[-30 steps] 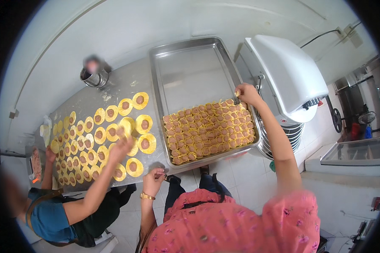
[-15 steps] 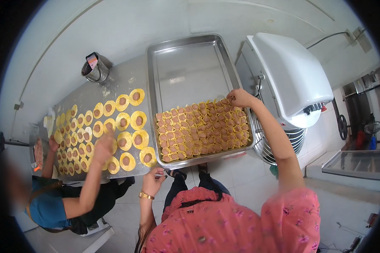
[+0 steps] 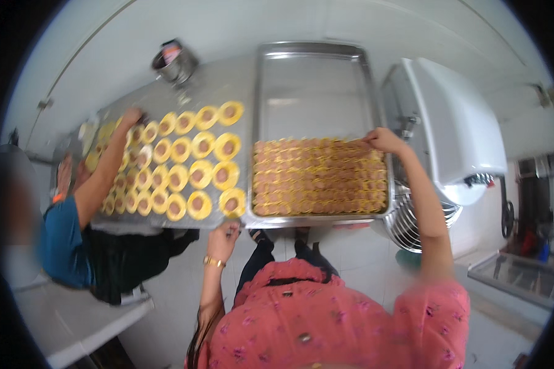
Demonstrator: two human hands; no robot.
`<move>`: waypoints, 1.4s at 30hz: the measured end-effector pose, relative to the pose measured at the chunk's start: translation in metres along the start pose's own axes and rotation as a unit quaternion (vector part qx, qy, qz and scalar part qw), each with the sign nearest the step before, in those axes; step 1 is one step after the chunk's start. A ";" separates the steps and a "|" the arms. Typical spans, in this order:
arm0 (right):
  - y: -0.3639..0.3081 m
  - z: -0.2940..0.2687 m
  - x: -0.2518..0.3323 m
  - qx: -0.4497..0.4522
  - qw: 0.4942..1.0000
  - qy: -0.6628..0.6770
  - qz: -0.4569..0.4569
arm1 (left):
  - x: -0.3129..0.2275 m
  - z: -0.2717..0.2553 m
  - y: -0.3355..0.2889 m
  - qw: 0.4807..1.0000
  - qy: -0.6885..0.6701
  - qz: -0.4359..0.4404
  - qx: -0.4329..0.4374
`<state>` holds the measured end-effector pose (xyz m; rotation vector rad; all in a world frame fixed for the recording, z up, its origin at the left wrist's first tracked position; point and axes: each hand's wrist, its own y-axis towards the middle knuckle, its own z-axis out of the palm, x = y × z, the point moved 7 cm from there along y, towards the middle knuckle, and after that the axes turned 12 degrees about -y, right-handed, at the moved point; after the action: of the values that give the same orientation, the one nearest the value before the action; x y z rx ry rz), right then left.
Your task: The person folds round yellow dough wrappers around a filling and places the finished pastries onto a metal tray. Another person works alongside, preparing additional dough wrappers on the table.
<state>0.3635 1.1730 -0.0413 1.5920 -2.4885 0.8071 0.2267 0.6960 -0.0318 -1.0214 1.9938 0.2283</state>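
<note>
A metal tray [image 3: 317, 101] has its near half packed with rows of open-topped dumplings [image 3: 314, 181], yellow wrappers round pinkish filling. At the right end of the farthest row, my right hand [image 3: 385, 140] pinches a dumpling against the tray's side; its fingertips are blurred. My left hand [image 3: 223, 238], with a gold watch at the wrist, is by the table's front edge near the tray's corner. Its fingers are curled together, and what they hold, if anything, is hidden. Just beyond it lies a round yellow wrapper [image 3: 232, 212] with a ball of filling.
Several filled wrappers [image 3: 181, 149] cover the metal table [image 3: 224, 80] left of the tray. A co-worker's hand [image 3: 132, 115] reaches over them. A metal pot [image 3: 175, 64] with a phone stands behind. A white mixer [image 3: 449, 117] with a wire guard is close on the right.
My view has shifted, so the tray appears farther right. My right hand stays at the row's right end. The co-worker's hand has moved from the nearer wrappers to the far left rows.
</note>
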 end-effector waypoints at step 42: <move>-0.042 0.189 0.358 -0.368 0.876 0.207 0.231 | 0.054 -0.031 0.056 0.975 -0.195 0.101 0.027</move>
<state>0.2758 0.7762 -0.0662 0.5176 -2.4041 0.1280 0.1504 0.6857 -0.0660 -0.6756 1.7304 0.4470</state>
